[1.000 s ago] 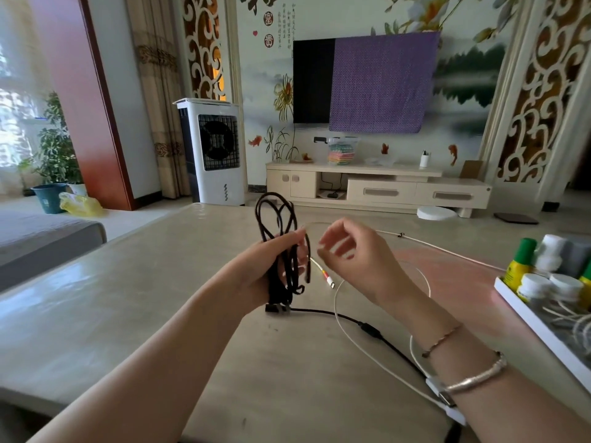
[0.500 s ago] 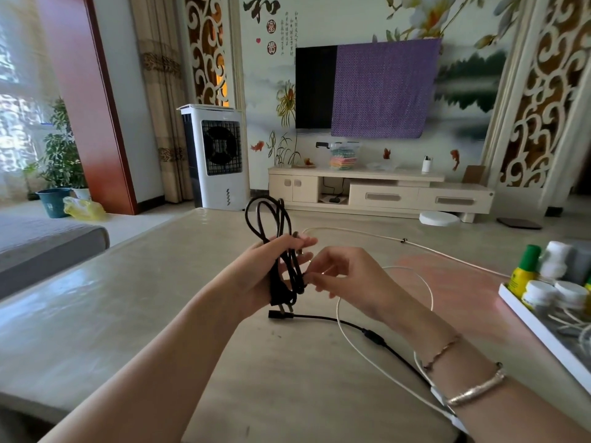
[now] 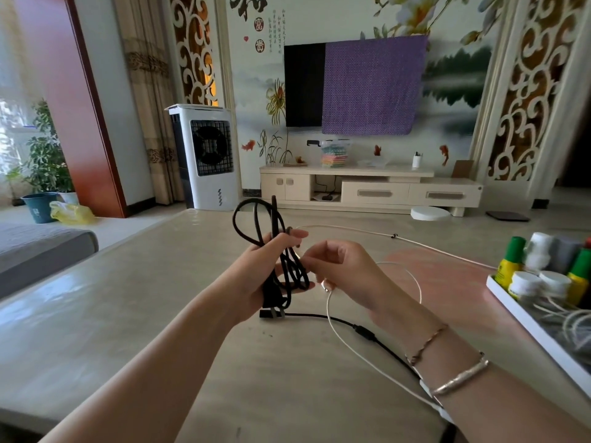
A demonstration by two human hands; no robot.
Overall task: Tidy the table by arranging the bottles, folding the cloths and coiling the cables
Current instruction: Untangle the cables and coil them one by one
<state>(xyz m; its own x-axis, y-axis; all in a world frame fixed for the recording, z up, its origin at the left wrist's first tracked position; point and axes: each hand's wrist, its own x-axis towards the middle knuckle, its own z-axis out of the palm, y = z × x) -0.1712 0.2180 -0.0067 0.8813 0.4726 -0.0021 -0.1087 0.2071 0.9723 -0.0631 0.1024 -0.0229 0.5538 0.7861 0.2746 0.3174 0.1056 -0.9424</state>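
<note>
The white cable (image 3: 358,350) lies loose on the table (image 3: 128,314), crossing the black cable's tail (image 3: 377,337). Above it, the left hand (image 3: 256,276) grips the black cable bundle (image 3: 281,257), fingers curled round its loops; the right hand (image 3: 345,270) pinches a strand beside it. Step: coiling, apparently nearly wound. Next move likely wraps the remaining tail. The bottles (image 3: 540,273) stand in the tray (image 3: 527,321), far right.
</note>
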